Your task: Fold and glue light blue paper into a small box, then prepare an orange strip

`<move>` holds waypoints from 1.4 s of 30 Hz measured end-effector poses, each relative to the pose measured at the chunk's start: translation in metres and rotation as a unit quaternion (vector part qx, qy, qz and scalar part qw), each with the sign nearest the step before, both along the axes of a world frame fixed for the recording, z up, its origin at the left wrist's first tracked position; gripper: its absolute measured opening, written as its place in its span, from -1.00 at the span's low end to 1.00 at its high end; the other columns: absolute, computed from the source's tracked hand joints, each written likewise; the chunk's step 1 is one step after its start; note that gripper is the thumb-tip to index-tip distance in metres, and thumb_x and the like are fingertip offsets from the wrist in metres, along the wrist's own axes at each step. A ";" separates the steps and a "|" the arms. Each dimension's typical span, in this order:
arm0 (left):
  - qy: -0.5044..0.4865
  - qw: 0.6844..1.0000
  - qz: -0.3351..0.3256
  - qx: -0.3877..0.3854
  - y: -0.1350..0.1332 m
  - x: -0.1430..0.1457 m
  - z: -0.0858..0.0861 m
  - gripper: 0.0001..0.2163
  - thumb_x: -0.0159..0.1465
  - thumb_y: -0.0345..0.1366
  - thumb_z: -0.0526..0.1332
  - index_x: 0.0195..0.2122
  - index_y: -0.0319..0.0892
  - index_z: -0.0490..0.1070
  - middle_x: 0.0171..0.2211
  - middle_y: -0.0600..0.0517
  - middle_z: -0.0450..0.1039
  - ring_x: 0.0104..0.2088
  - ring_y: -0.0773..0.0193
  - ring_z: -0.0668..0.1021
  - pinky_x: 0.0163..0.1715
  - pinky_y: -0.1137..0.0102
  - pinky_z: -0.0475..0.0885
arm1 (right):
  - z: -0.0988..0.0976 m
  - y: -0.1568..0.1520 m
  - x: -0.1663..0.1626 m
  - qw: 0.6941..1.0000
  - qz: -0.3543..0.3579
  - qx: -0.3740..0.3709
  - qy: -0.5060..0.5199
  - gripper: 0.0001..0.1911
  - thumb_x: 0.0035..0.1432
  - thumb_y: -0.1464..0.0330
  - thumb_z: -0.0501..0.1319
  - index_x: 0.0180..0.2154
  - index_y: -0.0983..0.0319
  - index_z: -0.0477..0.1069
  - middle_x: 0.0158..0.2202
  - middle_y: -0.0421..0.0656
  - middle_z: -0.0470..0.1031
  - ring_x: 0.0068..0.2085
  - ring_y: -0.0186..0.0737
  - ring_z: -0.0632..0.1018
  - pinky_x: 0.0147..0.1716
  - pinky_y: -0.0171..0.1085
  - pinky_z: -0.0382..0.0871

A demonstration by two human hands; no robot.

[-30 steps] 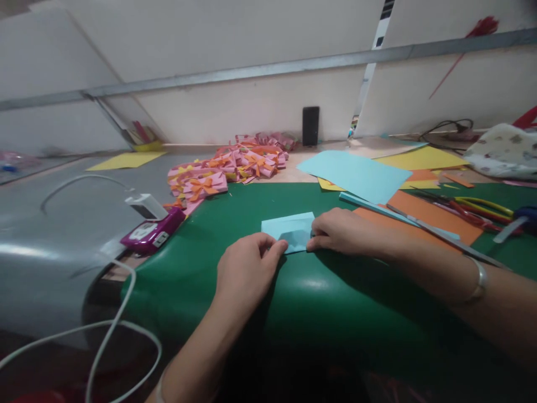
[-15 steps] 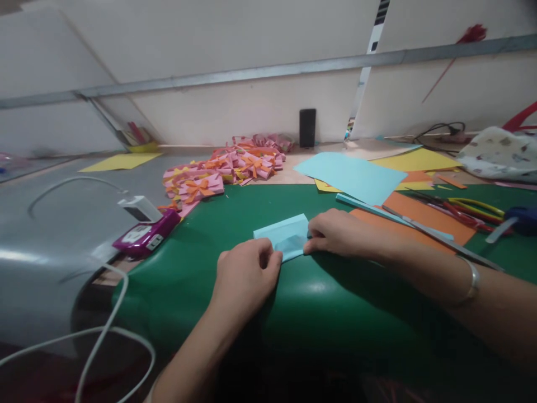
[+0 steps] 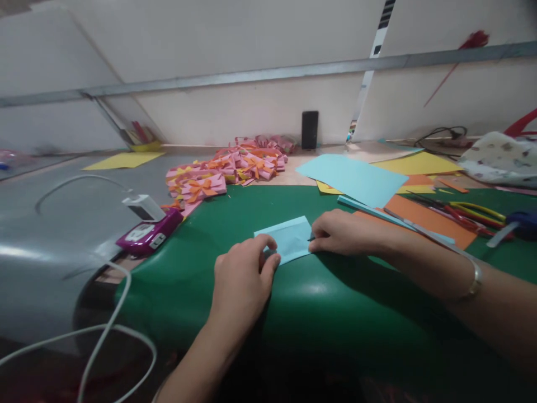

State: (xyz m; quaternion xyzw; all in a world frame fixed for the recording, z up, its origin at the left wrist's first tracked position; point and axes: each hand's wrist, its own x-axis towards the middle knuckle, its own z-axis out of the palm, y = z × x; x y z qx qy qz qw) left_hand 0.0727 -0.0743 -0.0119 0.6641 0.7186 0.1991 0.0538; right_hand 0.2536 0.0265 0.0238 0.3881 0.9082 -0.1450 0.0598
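Observation:
A folded piece of light blue paper (image 3: 289,239) lies on the green mat (image 3: 251,207), with a crease running along its far edge. My left hand (image 3: 245,268) is at its lower left corner, thumb and forefinger curled round the edge with a small gap between their tips. At the right edge, my right hand (image 3: 342,230) pinches the paper between thumb and bent fingers. The near edge of the paper lies fairly flat between both hands.
Pink and orange paper pieces with bows (image 3: 235,168) are heaped at the back left. Light blue sheets (image 3: 356,176), orange paper (image 3: 436,215), scissors (image 3: 419,226) and yellow-handled pliers (image 3: 478,211) lie right. A purple power strip (image 3: 149,232) with a white charger (image 3: 145,208) is left.
The near flap of the blue paper, raised before, now lies flatter. My left forefinger has lifted slightly away from my thumb. My right hand keeps its grip at the right edge.

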 end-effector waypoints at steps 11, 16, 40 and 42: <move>0.048 0.985 -0.102 0.129 -0.008 -0.012 -0.008 -0.69 0.21 -0.46 0.04 -0.30 0.00 0.55 -0.39 0.00 0.39 -0.33 0.22 0.39 -0.38 0.37 0.26 | 0.000 -0.028 -0.008 0.983 0.103 0.142 0.051 -0.88 0.12 0.42 0.09 -0.34 0.25 0.40 -0.30 -0.08 0.42 -0.30 -0.21 0.39 -0.44 -0.32 0.13; 0.095 0.978 -0.146 0.115 -0.015 -0.010 -0.005 -0.70 0.24 -0.43 0.00 -0.24 -0.05 0.52 -0.40 0.00 0.45 -0.37 0.19 0.41 -0.38 0.30 0.28 | -0.004 -0.039 -0.022 0.958 0.247 0.142 0.019 -0.78 0.16 0.53 0.02 -0.23 0.31 0.41 -0.28 -0.04 0.38 -0.30 -0.19 0.34 -0.39 -0.26 0.14; 0.095 0.963 -0.099 0.232 -0.032 -0.055 -0.011 -0.56 0.15 -0.50 0.01 0.07 -0.15 0.31 0.08 -0.05 0.36 0.13 0.10 0.32 0.08 0.16 0.26 | -0.015 -0.021 -0.011 0.958 0.107 0.078 0.253 -0.67 0.12 0.41 0.16 -0.04 0.30 0.37 -0.14 -0.02 0.42 -0.14 -0.17 0.43 -0.15 -0.24 0.29; 0.068 0.978 -0.060 0.188 -0.012 -0.049 0.003 -0.59 0.15 -0.49 -0.03 0.01 -0.18 0.38 0.06 -0.11 0.37 0.08 0.04 0.37 0.03 0.09 0.31 | -0.017 -0.022 -0.015 0.961 0.087 0.077 0.250 -0.54 0.06 0.41 0.23 0.03 0.33 0.30 -0.14 -0.01 0.43 -0.13 -0.14 0.42 -0.13 -0.19 0.28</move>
